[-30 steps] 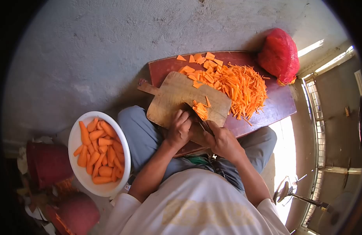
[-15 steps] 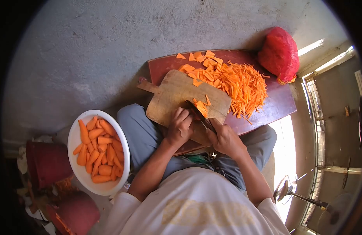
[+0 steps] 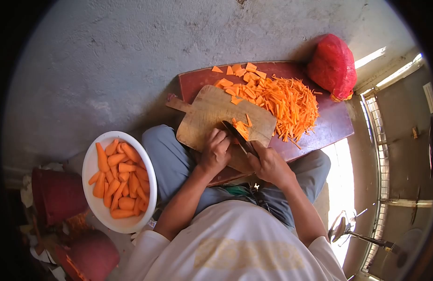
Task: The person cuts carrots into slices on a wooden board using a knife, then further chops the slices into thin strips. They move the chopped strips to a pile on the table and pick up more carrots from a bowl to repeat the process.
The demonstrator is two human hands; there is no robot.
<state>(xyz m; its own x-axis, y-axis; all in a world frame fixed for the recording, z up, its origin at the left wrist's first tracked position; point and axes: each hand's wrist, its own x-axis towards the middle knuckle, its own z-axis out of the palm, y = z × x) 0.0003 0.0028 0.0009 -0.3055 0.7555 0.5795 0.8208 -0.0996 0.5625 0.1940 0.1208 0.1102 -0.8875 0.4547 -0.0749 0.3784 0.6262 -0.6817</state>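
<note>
My right hand (image 3: 272, 165) is wrapped round the handle of a dark-bladed knife (image 3: 236, 131), its blade slanting up and left over the wooden cutting board (image 3: 204, 114). Curled close beside the blade, the fingers of my left hand (image 3: 216, 151) press a carrot piece to the board. Most of that piece is hidden by the fingers and knife. Just beyond the blade lie a few fresh carrot strips (image 3: 242, 127). A large heap of carrot strips (image 3: 293, 105) and several flat carrot slices (image 3: 247, 72) cover the table past the board.
The board rests on a low red table (image 3: 331, 124) over my knees. On the left stands a white basin (image 3: 152, 187) of peeled carrots (image 3: 118, 180). A red mesh sack (image 3: 332, 65) leans against the wall at the far right. Dark red buckets (image 3: 57, 194) sit at lower left.
The knife blade tilts slightly, showing more of its flat side. Both hands stay at nearly the same place on the board. The whole view shifts a little.
</note>
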